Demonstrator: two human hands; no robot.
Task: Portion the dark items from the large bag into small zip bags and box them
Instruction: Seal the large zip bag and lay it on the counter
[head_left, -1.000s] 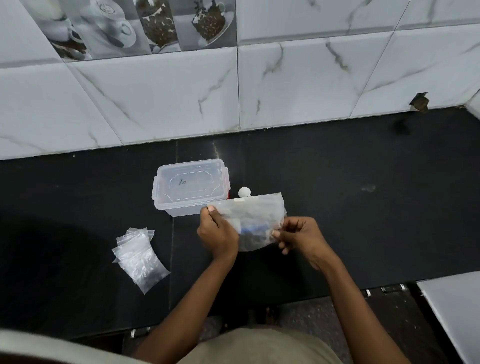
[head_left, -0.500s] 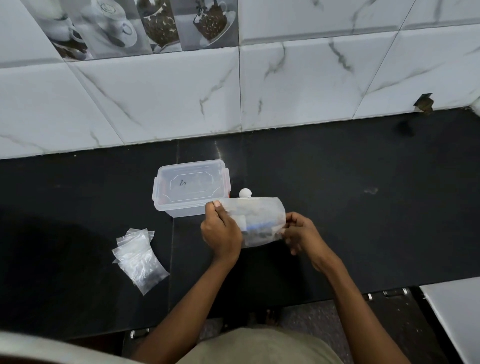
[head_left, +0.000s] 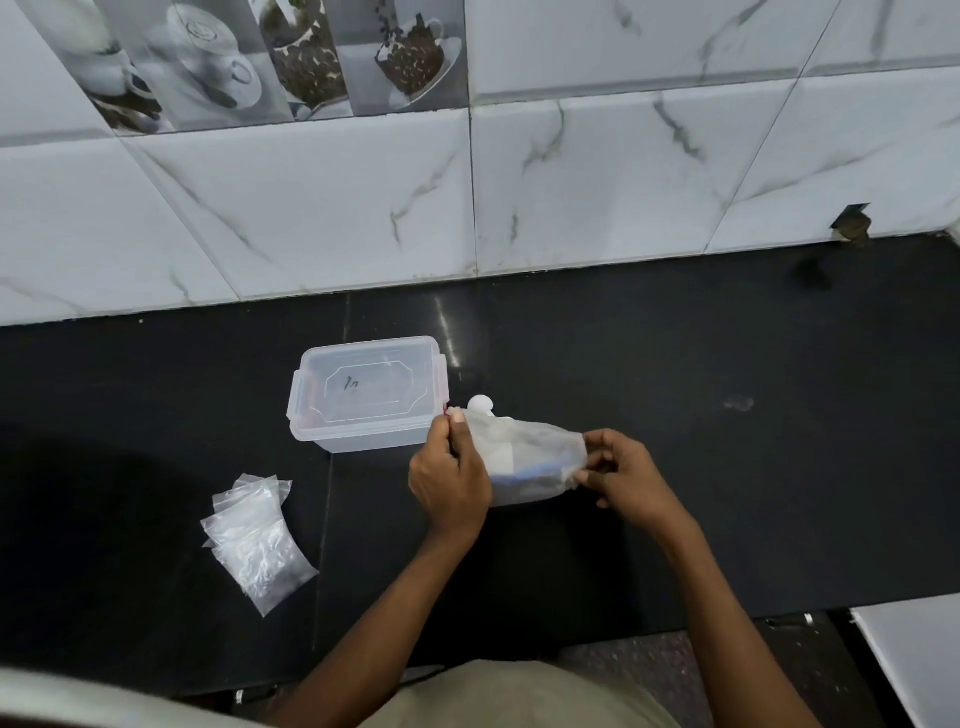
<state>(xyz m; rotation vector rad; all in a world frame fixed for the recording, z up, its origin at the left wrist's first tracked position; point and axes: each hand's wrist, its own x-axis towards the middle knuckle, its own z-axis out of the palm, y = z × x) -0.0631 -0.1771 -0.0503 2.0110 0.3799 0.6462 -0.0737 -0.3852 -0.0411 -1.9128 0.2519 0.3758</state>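
Large bag (head_left: 524, 462), soft and cloudy, is held just above the black desk (head_left: 727, 493) at centre frame. The left hand (head_left: 449, 480) pinches its 9 o'clock end; the right hand (head_left: 626, 478) has its fingers (head_left: 597, 441) curled round the 3 o'clock end. It looks light and limp, best held by its edges. One lidded box (head_left: 366, 397) stands just beside it at 10 o'clock. A stack of small zip bags (head_left: 254, 540), too overlapped to count, lies at 8 o'clock.

Dim, soft focus, wide-angle edge bowing
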